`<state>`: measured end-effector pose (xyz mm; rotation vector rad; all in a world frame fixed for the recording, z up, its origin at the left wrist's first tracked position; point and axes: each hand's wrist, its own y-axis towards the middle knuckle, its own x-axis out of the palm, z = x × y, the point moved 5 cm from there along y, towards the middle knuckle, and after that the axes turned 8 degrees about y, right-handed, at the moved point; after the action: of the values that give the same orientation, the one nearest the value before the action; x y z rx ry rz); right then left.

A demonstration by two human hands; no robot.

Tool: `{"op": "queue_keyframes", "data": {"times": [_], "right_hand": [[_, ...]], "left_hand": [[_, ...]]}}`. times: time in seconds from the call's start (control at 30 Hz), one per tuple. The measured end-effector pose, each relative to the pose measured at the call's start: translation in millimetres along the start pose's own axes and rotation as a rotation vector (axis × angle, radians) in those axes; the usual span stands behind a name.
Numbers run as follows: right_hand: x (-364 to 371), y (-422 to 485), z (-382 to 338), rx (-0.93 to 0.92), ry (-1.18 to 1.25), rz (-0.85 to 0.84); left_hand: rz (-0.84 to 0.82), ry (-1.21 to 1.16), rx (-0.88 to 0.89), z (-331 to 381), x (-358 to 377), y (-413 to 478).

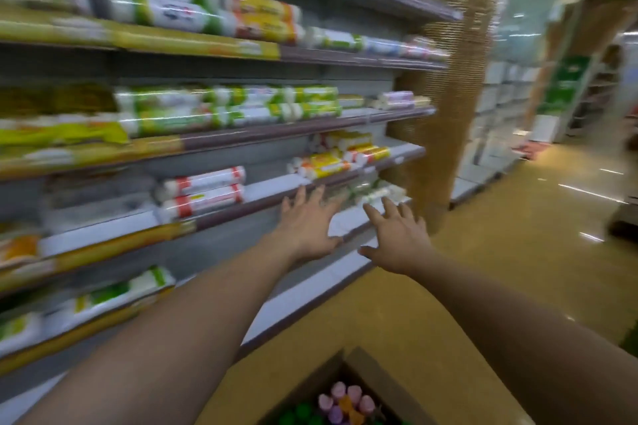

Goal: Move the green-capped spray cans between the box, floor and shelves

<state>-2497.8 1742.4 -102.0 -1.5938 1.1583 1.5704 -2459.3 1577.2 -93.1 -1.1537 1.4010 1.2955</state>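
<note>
Head view: everything is seen from above and looks smeared by blur.
Box: a brown cardboard box [366, 379] is seen nearest, at the bottom edge, on the yellow floor [483, 252].
Inside the box: small things with pink tops [347, 397] and green tops [300, 414] are seen packed together. What they are cannot be told.
Arms: two bare arms are stretched out over the box, toward the shelves.
Left hand: the left hand [307, 221] is held wide, with fingers spread and straight. Nothing is held in it. It is seen in front of the dark edge of a low shelf [348, 221].
Right hand: the right hand [397, 235] is also held wide, with fingers spread. Nothing is held in it. It is seen just beside the left hand, in front of the same low shelf.
Touching: whether the shelf is touched by either hand cannot be told.
Nearest packs: some pale rolls with green marks [373, 195] are laid on that shelf, just past the fingertips of both hands.
Red and white rolls: two long rolls with red bands [203, 193] are stacked to the left of the hands, one shelf higher.
Yellow rolls: a small pile of yellow and white rolls [341, 155] is kept one shelf higher again.
Top shelves: green and white packs [162, 0] are lined up higher still.
Far away: a tall brown pillar [445, 79] is seen at the shelf end, and more aisles are seen behind it.
</note>
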Motion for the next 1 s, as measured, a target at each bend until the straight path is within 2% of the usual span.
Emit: {"op": "queue_keyframes", "data": {"times": [0.4, 0.77, 1.0], "right_hand": [[9, -75, -336, -0.538, 0.149, -0.106], [49, -196, -658, -0.802, 0.227, -0.221], [91, -250, -798, -0.967, 0.188, -0.302]], "left_hand": [[-0.084, 0.114, -0.573, -233, -48, -297], [-0.134, 0.177, -0.878, -421, -76, -597], [-0.165, 0.112, -1.044, -503, -50, -720]]}}
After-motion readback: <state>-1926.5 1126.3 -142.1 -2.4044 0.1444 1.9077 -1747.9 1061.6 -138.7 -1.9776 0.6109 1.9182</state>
